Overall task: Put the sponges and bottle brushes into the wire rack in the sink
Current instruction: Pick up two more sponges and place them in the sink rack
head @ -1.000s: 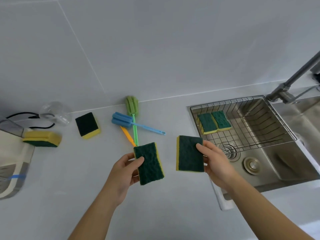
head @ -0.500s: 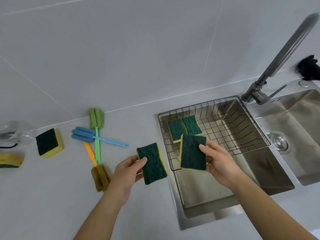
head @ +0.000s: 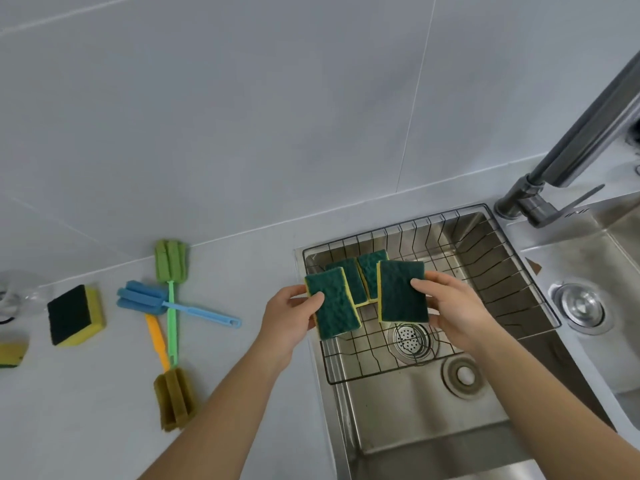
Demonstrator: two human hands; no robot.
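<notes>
1. Landmark: wire rack, seated in the back of the sink. Both held sponges are already above its left part.
2. Left-hand sponge is held over the rack's left rim, partly still above the counter edge; long axis runs roughly front-to-back of the rack, tilted a little left at the far end, green scour face up.
3. Right-hand sponge is held further inside the rack, above the grid and just behind the drain strainer seen through it; long axis close to front-to-back, green face up.
4. Two sponges are already lying in the rack's back-left corner, partly hidden behind the held pair.
5. Left hand: closed in a pinch on the sponge's left long edge, thumb on top.
6. Right hand: closed in a pinch on its sponge's right long edge, thumb on top.
7. Judgement: the right hand is nearer a clear drop; the open grid lies directly below and to the rack's front. The left sponge probably needs a small shift toward the rack's centre to clear the rim.
8. Left of the rack, on the counter, not yet moved: three bottle brushes crossed in a pile, a thick sponge, another sponge at the frame edge.
</notes>
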